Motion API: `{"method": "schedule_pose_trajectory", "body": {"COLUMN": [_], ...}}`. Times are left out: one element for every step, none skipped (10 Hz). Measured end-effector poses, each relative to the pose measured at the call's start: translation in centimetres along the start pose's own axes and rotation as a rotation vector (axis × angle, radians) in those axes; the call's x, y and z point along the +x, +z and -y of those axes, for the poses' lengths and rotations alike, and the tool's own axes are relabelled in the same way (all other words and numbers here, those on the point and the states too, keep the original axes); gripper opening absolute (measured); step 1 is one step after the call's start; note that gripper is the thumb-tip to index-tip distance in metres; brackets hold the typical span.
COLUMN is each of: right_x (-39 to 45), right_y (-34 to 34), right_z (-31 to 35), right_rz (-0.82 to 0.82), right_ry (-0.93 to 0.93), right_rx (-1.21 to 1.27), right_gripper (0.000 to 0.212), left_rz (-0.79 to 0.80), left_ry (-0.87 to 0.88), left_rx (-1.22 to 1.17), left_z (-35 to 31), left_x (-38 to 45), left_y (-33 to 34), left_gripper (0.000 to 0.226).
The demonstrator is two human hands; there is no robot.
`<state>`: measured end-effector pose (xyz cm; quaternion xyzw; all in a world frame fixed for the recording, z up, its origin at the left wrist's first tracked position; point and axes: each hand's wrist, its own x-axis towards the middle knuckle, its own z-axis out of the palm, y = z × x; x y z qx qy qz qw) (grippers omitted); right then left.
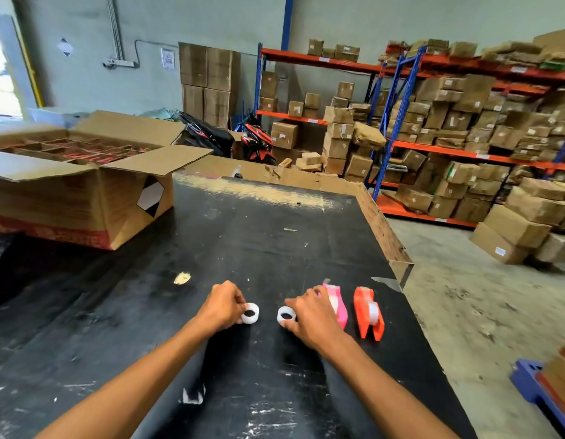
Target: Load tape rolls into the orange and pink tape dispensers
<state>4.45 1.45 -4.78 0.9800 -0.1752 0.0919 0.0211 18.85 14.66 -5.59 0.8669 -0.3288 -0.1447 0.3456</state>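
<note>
Two white tape rolls lie flat on the black table (243, 236). My left hand (222, 304) has its fingertips closed on the left tape roll (250, 313). My right hand (309, 313) pinches the right tape roll (286, 315) with its thumb and fingers. The pink dispenser (338, 304) stands just right of my right hand, partly hidden by it, with a roll showing inside. The orange dispenser (368, 312) stands further right, also with a clear roll in its middle.
A big open cardboard box (75, 188) sits at the table's far left. The table's right edge (401, 280) drops to a concrete floor. Shelves stacked with cartons (449, 128) fill the background. A blue pallet corner (534, 384) sits at the lower right.
</note>
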Motion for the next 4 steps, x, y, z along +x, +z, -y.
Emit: {"method": "schedule_pose_trajectory", "body": {"right_x": [0.3, 0.3, -0.1, -0.8], "right_y": [0.5, 0.3, -0.1, -0.4], "right_z": [0.1, 0.1, -0.2, -0.4], "right_rz": [0.003, 0.036, 0.051, 0.028], "right_ry": [0.004, 0.023, 0.029, 0.039], "right_rx": [-0.021, -0.018, 0.012, 0.026], "right_gripper": [0.025, 0.031, 0.037, 0.041], "left_rz": [0.003, -0.004, -0.007, -0.052], "left_ry": [-0.008, -0.007, -0.021, -0.037], "left_rx": [-0.001, -0.017, -0.034, -0.017], "left_z": [0.7, 0.8, 0.8, 1.3], "left_x": [0.3, 0.5, 0.2, 0.0], "left_y": [-0.2, -0.2, -0.1, -0.2], "left_gripper": [0.016, 0.014, 0.015, 0.026]}}
